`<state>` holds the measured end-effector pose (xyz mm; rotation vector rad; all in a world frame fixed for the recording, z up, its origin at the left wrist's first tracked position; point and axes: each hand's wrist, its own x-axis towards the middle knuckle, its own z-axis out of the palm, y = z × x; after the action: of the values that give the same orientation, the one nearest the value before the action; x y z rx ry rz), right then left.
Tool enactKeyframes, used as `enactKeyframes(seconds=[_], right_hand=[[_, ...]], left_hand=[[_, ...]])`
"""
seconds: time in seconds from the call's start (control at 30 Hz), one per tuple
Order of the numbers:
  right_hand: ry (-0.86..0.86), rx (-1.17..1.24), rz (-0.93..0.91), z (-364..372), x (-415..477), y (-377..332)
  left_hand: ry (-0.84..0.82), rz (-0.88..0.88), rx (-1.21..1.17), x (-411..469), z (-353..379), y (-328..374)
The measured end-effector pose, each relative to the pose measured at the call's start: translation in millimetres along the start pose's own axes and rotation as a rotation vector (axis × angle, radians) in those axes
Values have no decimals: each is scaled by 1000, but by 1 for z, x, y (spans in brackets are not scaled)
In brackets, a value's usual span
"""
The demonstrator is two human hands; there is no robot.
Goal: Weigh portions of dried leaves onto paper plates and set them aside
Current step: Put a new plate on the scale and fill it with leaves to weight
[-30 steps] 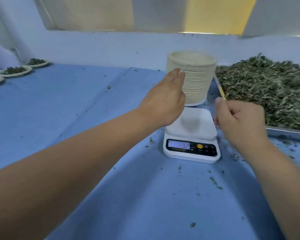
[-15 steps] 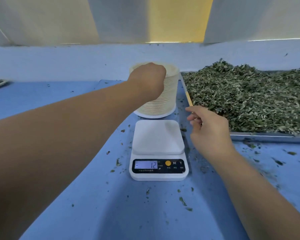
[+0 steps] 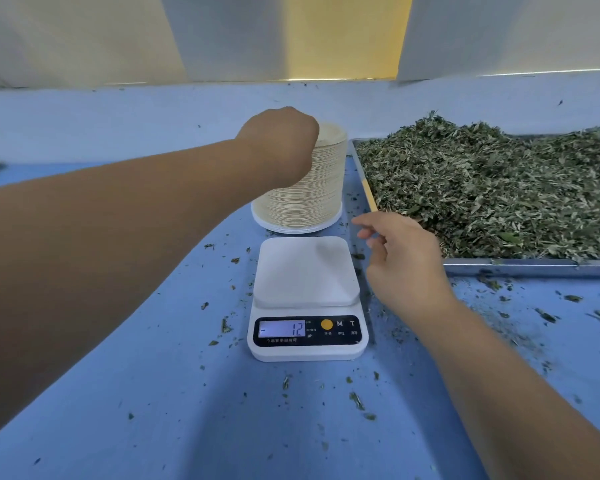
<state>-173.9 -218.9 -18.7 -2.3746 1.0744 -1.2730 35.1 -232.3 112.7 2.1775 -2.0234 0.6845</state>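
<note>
paper plates behind scale, "-12" on display

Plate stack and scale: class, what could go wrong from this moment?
1. The left hand grips the top of the tall plate stack; pulling could lift several plates or tip it toward the scale.
2. The scale's display shows minus 12 with its platform bare, so two stuck plates would skew the weighing.
</note>
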Motion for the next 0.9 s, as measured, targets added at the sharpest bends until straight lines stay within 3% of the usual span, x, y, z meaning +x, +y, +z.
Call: enactKeyframes(seconds=[0.43, 0.73, 0.9], right_hand=[[-108, 56, 93, -2, 1, -15], [-59, 25, 78, 4, 1, -13], [-54, 1, 116, 6, 0, -9]], left_hand=[[167, 171, 25, -22, 18, -15], [274, 172, 106, -22, 9, -20], [334, 63, 68, -27, 9, -17]])
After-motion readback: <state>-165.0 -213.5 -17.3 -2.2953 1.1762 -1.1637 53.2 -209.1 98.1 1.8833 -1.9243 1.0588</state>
